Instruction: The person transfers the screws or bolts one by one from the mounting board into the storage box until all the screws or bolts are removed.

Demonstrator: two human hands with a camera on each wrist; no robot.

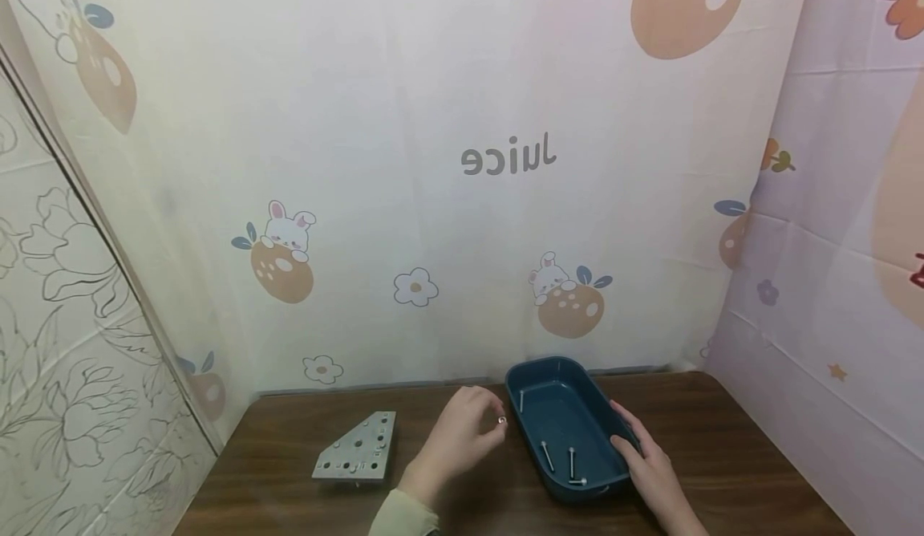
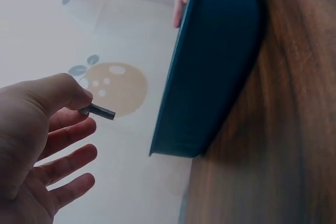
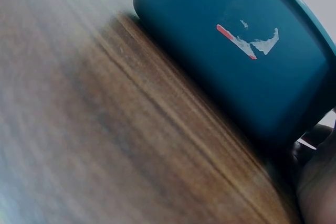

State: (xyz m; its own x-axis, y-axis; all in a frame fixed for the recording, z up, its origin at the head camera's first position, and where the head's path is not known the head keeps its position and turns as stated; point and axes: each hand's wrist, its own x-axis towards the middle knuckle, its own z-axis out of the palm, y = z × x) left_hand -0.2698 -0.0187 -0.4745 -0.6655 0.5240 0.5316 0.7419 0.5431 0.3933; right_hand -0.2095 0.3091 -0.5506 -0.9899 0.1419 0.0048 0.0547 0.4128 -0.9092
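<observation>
Between the thumb and forefinger of my left hand (image 1: pixel 456 437) is a small metal bolt (image 2: pixel 101 111), its shank sticking out past the fingertips. The other fingers spread loosely apart. This hand is in the air just left of a deep blue tray (image 1: pixel 570 408). My right hand (image 1: pixel 653 468) grips the tray's right wall near the front, thumb over the rim. Several long bolts (image 1: pixel 573 464) lie loose on the tray's bottom, mostly at the near end. In the right wrist view only the tray's outer wall (image 3: pixel 210 40) and part of the hand show.
Left on the brown wooden table (image 1: pixel 267 456) is a grey metal plate (image 1: pixel 358 444) with a slanted corner, holes and small fasteners in it. A printed curtain (image 1: pixel 433 223) hangs right behind the table. More cloth hangs at both sides.
</observation>
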